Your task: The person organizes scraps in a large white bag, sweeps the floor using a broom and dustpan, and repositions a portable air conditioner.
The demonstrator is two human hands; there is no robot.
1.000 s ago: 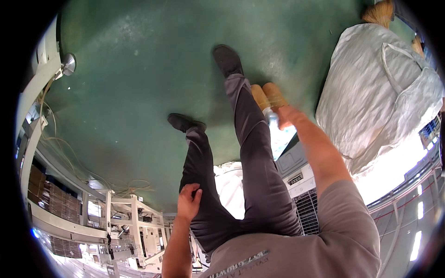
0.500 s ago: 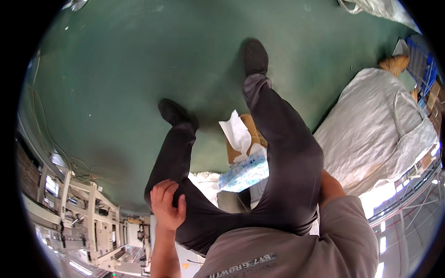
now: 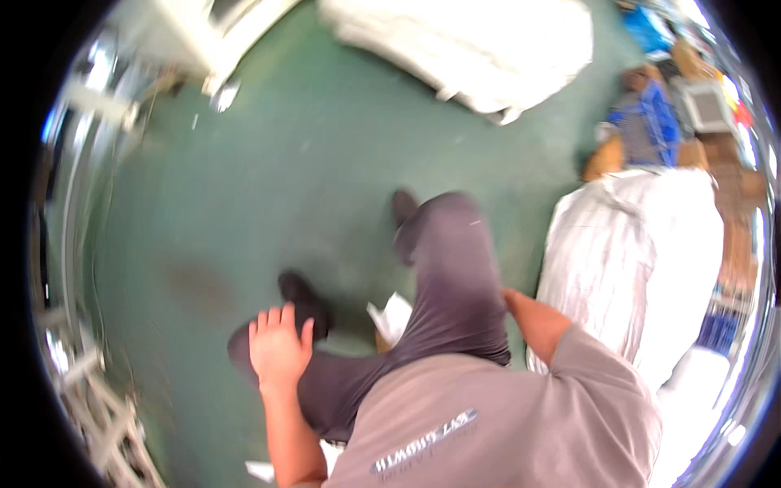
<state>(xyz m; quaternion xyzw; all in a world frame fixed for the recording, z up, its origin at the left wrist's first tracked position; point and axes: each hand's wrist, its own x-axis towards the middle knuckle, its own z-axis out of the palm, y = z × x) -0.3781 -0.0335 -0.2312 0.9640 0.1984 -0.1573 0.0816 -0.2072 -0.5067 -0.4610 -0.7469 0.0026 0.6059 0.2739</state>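
Observation:
My left hand (image 3: pixel 279 346) lies flat on my left thigh near the knee, fingers stretched out and thumb apart, with nothing in it. On the other side, my right forearm (image 3: pixel 537 320) reaches down along the outer side of my right thigh (image 3: pixel 455 285). The right hand's fingers are hidden behind that leg. Between my legs, crumpled white paper (image 3: pixel 393 317) pokes up beside a small bit of brown cardboard (image 3: pixel 381 342). My thigh covers most of it.
A large white woven sack (image 3: pixel 602 268) lies along my right side, and another white sack (image 3: pixel 480 49) is ahead. Blue crates (image 3: pixel 655 122) and cardboard stand beyond at the right. Pale machine frames (image 3: pixel 106 423) line the left, with a white cabinet (image 3: pixel 220 49) ahead left.
My view has tilted up and shifted, bringing the far sack and cabinet in. My knees stand nearer my body in view, and the blue-and-white tissue pack is now out of sight. Left hand stays on the thigh.

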